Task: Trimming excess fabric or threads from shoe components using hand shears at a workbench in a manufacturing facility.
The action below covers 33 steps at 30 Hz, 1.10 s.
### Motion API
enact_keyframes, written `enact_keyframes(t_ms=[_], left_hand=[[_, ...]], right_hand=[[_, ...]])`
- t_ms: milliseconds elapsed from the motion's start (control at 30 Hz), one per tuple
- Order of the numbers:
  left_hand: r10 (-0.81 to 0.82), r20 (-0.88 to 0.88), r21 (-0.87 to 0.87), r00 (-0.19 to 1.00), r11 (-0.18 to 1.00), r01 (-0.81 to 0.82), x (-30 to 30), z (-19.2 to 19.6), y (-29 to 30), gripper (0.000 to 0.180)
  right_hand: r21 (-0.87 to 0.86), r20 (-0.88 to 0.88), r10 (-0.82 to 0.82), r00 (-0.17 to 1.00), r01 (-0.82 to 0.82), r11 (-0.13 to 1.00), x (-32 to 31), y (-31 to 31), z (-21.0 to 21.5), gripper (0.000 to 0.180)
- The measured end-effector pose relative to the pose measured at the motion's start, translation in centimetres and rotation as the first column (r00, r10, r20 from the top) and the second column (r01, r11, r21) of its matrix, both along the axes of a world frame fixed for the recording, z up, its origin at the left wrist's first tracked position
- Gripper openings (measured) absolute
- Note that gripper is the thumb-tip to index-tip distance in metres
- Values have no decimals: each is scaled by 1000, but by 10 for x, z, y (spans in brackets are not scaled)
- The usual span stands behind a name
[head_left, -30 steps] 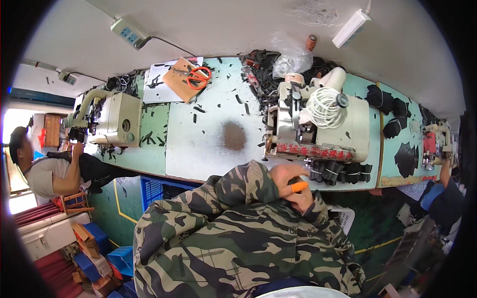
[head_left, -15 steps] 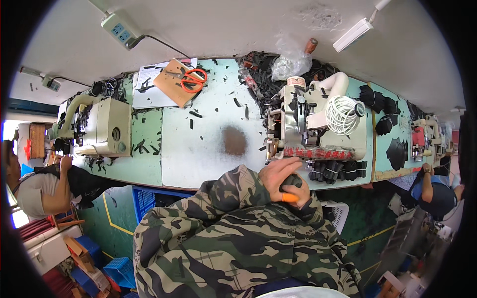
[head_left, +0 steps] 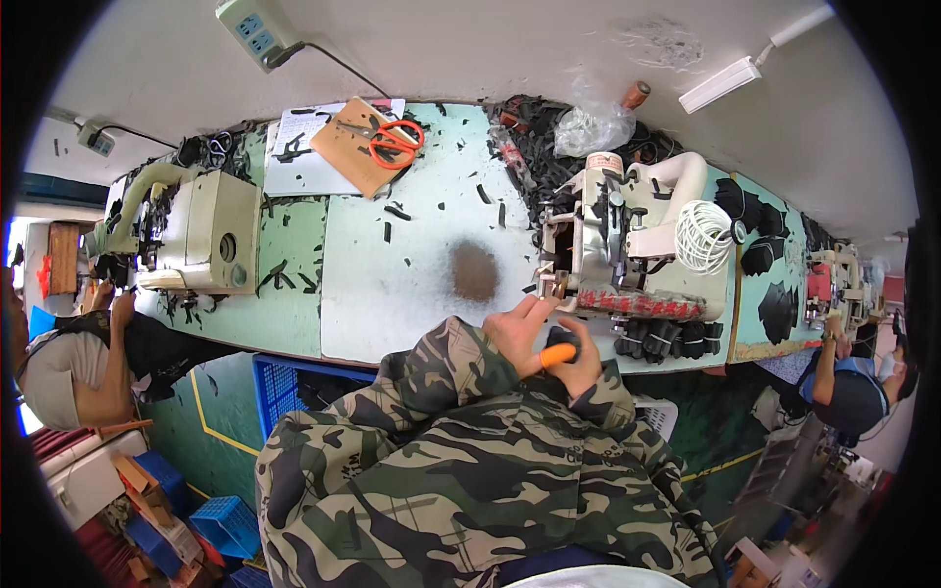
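My left hand (head_left: 515,338) and my right hand (head_left: 581,365) meet in front of my chest, at the table's front edge. Between them sits a small dark piece (head_left: 562,338), apparently black fabric, mostly covered by my fingers. An orange finger cover (head_left: 558,355), seemingly on my left thumb, presses against it. The left fingertips point up to the front end of a cream sewing machine (head_left: 613,220). My right fingers curl around the piece from the right. Bundled black pieces (head_left: 667,340) lie under the machine's arm, right of my hands.
Red-handled scissors (head_left: 394,144) rest on brown card (head_left: 348,147) and paper. Black scraps (head_left: 534,147) heap behind the machine. Another machine (head_left: 201,240) stands left. A blue crate (head_left: 277,397) sits below the table edge. Co-workers sit at both sides.
Both hands have turned and opened out a little; the left fingers now reach up toward the machine's front end. The dark piece has shifted slightly left. The whole view has swung slightly.
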<state>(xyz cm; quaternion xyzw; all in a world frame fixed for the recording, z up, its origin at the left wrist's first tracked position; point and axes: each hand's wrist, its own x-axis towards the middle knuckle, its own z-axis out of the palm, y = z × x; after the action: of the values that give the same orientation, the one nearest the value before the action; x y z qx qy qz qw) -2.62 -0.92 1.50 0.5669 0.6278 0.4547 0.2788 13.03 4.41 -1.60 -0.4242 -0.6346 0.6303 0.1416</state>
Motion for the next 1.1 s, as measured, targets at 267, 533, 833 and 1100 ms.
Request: enact_keyframes(t_ms=[267, 533, 833, 1100], left_hand=[[4, 54, 50, 999, 999, -6, 19, -28, -1, 18], [65, -235, 562, 970, 823, 81, -8, 75, 95, 21], [57, -584, 543, 810, 769, 337, -9, 113, 147, 11], [108, -555, 608, 825, 730, 313, 3, 143, 175, 18]], right_hand=[[-241, -64, 323, 944, -329, 913, -2, 10, 13, 40], [-491, -132, -80, 988, 4, 871, 9, 6, 19, 20], [-483, -153, -138, 979, 48, 874, 32, -6, 24, 15], [-250, -199, -196, 960, 144, 958, 53, -15, 19, 21]])
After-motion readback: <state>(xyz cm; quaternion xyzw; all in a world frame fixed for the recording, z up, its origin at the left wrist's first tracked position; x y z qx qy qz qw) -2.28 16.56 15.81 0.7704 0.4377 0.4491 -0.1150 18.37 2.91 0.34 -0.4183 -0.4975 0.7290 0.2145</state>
